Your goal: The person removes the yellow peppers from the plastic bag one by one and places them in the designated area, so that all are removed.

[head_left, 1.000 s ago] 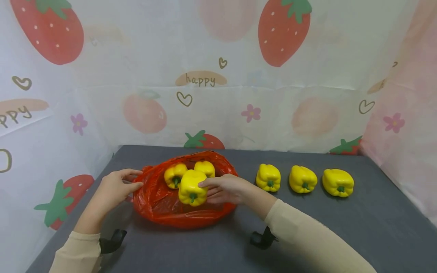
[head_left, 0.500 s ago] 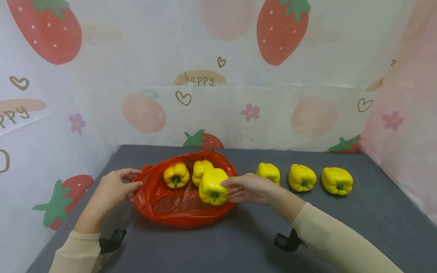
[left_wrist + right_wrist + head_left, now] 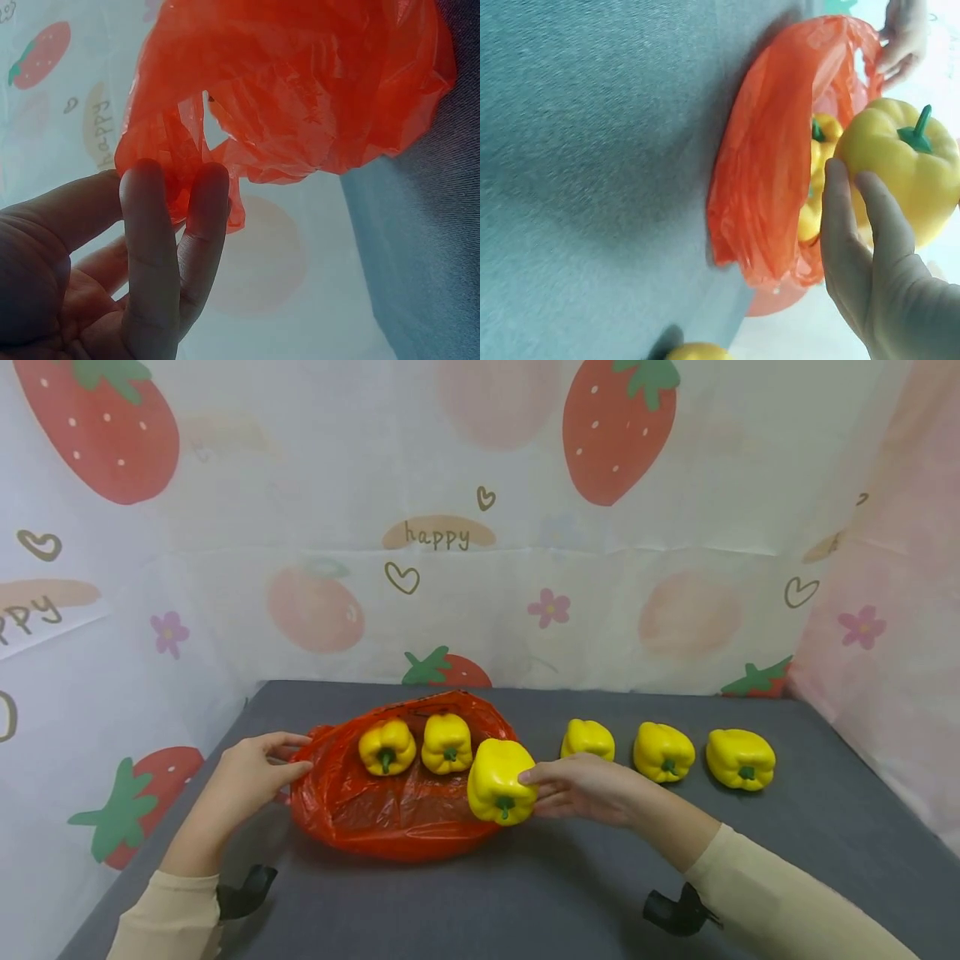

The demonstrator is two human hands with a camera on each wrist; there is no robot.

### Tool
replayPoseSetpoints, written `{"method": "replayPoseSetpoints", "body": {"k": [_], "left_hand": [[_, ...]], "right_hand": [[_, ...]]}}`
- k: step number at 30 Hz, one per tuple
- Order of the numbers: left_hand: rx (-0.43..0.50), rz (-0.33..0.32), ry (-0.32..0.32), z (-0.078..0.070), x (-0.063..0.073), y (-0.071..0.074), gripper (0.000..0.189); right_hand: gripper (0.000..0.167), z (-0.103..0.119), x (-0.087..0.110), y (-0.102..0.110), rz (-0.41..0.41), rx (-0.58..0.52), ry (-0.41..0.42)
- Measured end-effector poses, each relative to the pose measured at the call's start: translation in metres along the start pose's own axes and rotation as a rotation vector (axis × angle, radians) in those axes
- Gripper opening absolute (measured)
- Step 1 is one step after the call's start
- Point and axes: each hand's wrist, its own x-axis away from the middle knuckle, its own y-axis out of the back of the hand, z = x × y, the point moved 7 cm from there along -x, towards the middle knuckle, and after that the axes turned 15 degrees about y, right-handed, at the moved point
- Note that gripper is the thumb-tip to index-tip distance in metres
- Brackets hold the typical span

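My right hand (image 3: 592, 787) grips a yellow bell pepper (image 3: 501, 783) by its side, its green stem pointing toward me. This pepper is held up over the right rim of a red plastic bag (image 3: 390, 839). In the right wrist view the fingertips press against the held pepper (image 3: 904, 169). My left hand (image 3: 251, 781) pinches the bag's left edge; in the left wrist view its thumb and fingers meet at the thin red plastic (image 3: 176, 139). Two more yellow bell peppers, a left one (image 3: 387, 746) and a right one (image 3: 447, 743), lie inside the wide-mouthed bag.
To the right, three yellow bell peppers stand in a row: one (image 3: 587, 739) partly behind my right hand, a middle one (image 3: 664, 752) and an outer one (image 3: 741, 759). The dark grey table (image 3: 420, 910) meets a strawberry-printed cloth (image 3: 600, 635) at the back and sides.
My right hand has carried its pepper rightward, from over the middle of the bag to its right rim. The left hand has stayed at the bag's edge.
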Motion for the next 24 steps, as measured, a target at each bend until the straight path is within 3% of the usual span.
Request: {"method": "replayPoseSetpoints", "body": {"k": [24], "left_hand": [[-0.003, -0.005, -0.009, 0.0, -0.001, 0.001, 0.052]], "right_hand": [[0.044, -0.029, 0.047, 0.044, 0.052, 0.01, -0.073]]}}
